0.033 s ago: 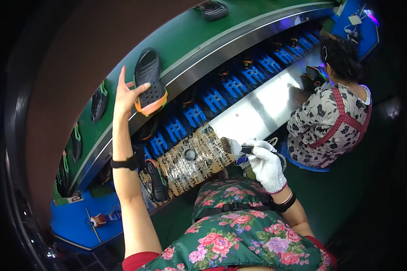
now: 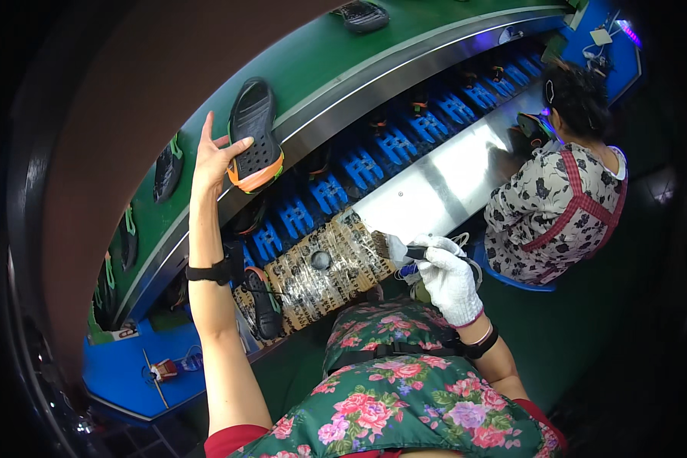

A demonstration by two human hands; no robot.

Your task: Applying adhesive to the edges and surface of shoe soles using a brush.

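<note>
My bare left hand (image 2: 215, 162), at the far left, pinches a black sandal (image 2: 253, 122) with an orange strap. Its thumb presses on the perforated part of the footbed, and the index finger points away from it. The sandal is over the edge of the green belt. My right hand (image 2: 444, 271), in a white knit glove, grips a flat brush (image 2: 393, 249) by its dark handle. The brush's brown bristles reach the right end of the taped cardboard (image 2: 332, 267) on the bench. Another dark sandal (image 2: 266, 305) lies at the cardboard's left end.
Several sandals rest on the curved green belt (image 2: 313, 65), including a black one (image 2: 361, 15) at the far end. Blue racks (image 2: 359, 169) line a lower shelf beneath it. A co-worker (image 2: 561, 183) sits at the right beside the shiny metal bench (image 2: 435, 183).
My left hand and the sandal have shifted very slightly away from me. The right hand and the brush look almost unmoved.
</note>
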